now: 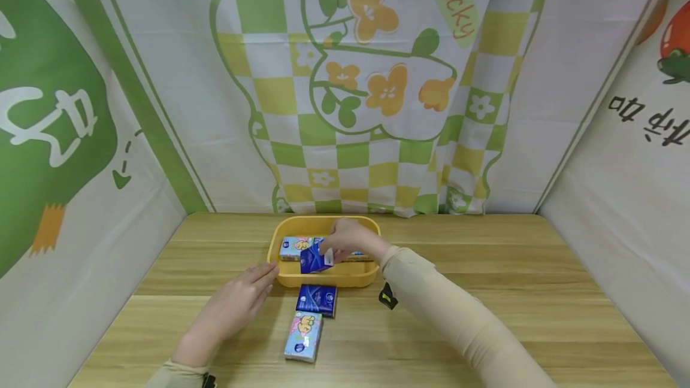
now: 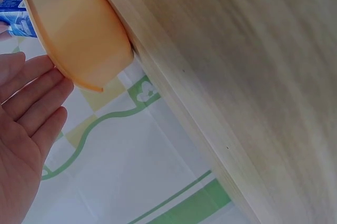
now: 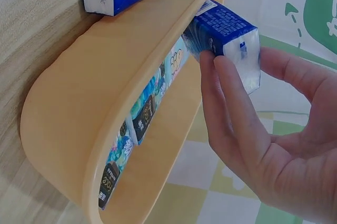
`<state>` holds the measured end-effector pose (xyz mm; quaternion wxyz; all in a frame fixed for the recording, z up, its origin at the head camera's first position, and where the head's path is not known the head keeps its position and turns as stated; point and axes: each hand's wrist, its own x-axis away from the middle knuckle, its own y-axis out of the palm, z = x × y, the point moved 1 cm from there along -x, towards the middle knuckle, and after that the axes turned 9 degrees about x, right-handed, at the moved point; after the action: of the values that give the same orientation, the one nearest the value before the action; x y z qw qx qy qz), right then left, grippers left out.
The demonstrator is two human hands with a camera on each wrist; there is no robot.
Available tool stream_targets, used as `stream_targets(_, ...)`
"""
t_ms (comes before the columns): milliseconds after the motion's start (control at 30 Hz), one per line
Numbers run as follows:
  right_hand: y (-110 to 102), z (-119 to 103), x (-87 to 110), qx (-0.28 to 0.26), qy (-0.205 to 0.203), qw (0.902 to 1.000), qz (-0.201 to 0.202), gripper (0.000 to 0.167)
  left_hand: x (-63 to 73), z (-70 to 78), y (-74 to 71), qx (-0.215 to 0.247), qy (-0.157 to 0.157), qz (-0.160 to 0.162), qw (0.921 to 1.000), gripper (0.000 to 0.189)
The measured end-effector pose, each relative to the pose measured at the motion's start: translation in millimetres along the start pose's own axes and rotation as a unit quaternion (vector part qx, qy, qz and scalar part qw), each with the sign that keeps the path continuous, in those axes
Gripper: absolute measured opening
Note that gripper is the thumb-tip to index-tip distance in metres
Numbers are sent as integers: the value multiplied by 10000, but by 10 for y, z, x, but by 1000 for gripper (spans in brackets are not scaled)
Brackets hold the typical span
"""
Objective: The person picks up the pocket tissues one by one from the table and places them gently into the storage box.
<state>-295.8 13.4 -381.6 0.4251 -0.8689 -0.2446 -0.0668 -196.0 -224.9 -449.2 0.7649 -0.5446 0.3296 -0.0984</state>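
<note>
Left hand (image 1: 239, 299): fingers nearly straight, tips touching the near left corner of the yellow basket (image 1: 327, 281); grips nothing
Basket contents: light-blue packet (image 1: 290, 247) lying at left; more packets farther right, partly hidden by the other hand
Front of basket: light-blue cartoon packet (image 1: 303, 337) on wooden table (image 1: 485, 298); dark-blue packet (image 1: 319, 300) just beyond it, next to the basket's near wall
Held packet (image 1: 312, 260): dark blue, tilted, over the basket's opening near the front rim
Right hand (image 1: 350, 238): partly closed; thumb and fingers pinch the held packet
</note>
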Motion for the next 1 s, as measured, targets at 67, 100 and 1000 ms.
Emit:
stream_targets(67, 2, -16, -5, 106, 18, 9999, 8, 49, -3, 2, -2, 15, -46, -22, 10000, 37)
stream_targets(100, 3, -25, -8, 152, 31, 9999, 23, 50, -5, 3, -2, 20, -61, -29, 10000, 37)
stream_targets(1000, 175, -161, -155, 532, 359, 9979, 11, 21, 0, -4, -3, -19, 36, 17, 10000, 38)
